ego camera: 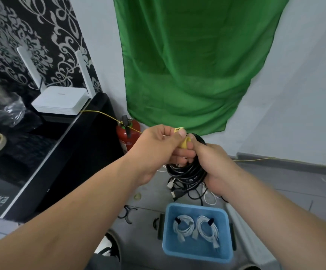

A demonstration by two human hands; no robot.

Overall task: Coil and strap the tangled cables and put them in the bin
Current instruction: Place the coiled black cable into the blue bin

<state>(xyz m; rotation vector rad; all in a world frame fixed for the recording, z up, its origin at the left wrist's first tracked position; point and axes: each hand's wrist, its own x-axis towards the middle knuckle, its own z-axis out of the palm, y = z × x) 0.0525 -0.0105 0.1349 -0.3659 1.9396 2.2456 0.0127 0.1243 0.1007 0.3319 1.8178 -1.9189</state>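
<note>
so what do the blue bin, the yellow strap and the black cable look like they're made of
The blue bin looks like moulded plastic, smooth and slightly glossy: even colour, rounded corners. The yellow strap seems to be soft fabric or hook-and-loop tape, matt and curling softly; too small to be sure. The black cable probably has a rubbery or PVC jacket, with faint sheen on its loops.
</note>
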